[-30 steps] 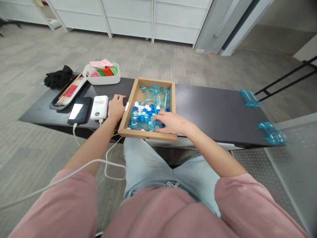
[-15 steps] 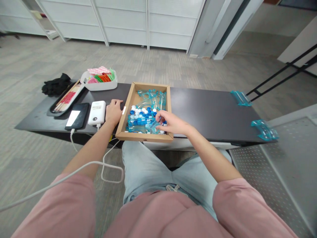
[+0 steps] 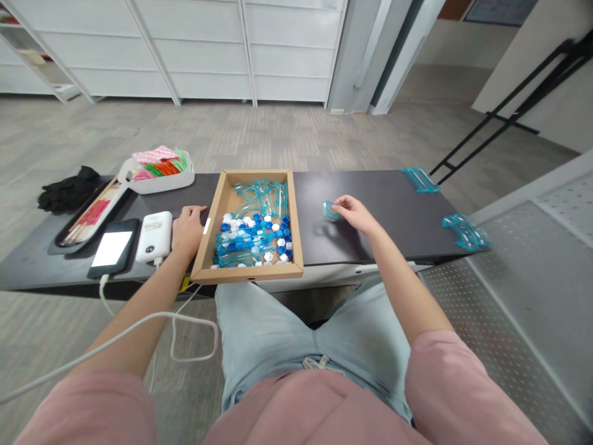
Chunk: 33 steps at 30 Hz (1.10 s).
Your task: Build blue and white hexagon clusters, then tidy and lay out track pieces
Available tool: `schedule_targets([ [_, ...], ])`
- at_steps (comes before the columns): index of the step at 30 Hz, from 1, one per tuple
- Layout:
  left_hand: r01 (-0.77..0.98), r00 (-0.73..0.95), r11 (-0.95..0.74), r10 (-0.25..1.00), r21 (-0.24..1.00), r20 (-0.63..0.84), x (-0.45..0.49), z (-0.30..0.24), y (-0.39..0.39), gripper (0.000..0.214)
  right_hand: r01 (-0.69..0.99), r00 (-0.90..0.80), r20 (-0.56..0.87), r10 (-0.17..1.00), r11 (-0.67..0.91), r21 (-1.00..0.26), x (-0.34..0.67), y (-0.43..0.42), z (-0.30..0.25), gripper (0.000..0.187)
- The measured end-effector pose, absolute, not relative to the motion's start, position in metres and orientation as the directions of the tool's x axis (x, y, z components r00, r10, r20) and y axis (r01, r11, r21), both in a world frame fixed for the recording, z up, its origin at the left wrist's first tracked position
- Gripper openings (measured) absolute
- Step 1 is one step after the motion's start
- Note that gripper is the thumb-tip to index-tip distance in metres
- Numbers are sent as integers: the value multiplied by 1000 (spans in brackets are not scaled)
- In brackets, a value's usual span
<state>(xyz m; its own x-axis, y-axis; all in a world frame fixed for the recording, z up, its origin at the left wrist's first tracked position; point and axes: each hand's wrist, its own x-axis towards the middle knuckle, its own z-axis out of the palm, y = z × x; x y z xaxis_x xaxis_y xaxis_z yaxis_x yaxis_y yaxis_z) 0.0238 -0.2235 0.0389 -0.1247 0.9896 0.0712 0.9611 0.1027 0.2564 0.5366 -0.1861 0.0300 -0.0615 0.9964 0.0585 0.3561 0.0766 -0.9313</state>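
A shallow cardboard box [image 3: 206, 246] sits on the dark table [image 3: 389, 216], filled with several clear blue plastic track pieces and small blue and white caps [image 3: 252, 232]. My right hand [image 3: 351, 212] hovers over the table to the right of the box, fingers pinched on a small clear blue plastic piece [image 3: 329, 211]. My left hand [image 3: 186, 227] rests on the table against the box's left side, fingers curled with nothing visible in them.
A white power bank [image 3: 154, 236] and a phone [image 3: 113, 248] lie left of my left hand, with a white cable hanging down. Further left are a dark tray [image 3: 88, 215], a white bowl of coloured items [image 3: 160, 170] and black cloth [image 3: 67, 190]. Two blue track pieces [image 3: 463, 230] lie at the table's right end.
My right hand left the box and moved right over the bare table, carrying a small blue piece. The view shifted to the right; my left hand stayed put.
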Motion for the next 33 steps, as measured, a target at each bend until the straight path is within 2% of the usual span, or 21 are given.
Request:
schedule_targets([
  [4,968,-134,119,989,223,54,24,41,-224,61,499,115,64,991,-2,-866,571,-179,9,27],
  [6,970,-139,128,989,207,41,24,41,-223,64,578,165,147,975,25,-816,581,-182,6,23],
  [7,971,-140,130,990,200,33,24,42,-223,66,618,177,201,964,51,-785,585,-185,6,27],
  [10,973,-140,135,990,188,9,23,42,-221,68,737,104,322,941,145,-661,592,-202,9,37],
  [14,974,-147,145,989,174,4,22,40,-220,65,848,-97,321,942,247,-469,594,-225,12,30],
  [16,975,-149,146,989,166,7,22,39,-219,65,867,-122,313,942,254,-428,594,-227,12,28],
  [21,977,-156,153,988,146,13,21,37,-219,67,891,-105,283,953,216,-400,594,-193,16,24],
  [27,979,-146,140,989,145,37,17,34,-219,71,887,6,225,974,98,-451,589,-123,26,30],
  [33,958,-132,111,989,266,65,7,27,-218,77,889,25,217,976,78,-451,579,-86,24,41],
])
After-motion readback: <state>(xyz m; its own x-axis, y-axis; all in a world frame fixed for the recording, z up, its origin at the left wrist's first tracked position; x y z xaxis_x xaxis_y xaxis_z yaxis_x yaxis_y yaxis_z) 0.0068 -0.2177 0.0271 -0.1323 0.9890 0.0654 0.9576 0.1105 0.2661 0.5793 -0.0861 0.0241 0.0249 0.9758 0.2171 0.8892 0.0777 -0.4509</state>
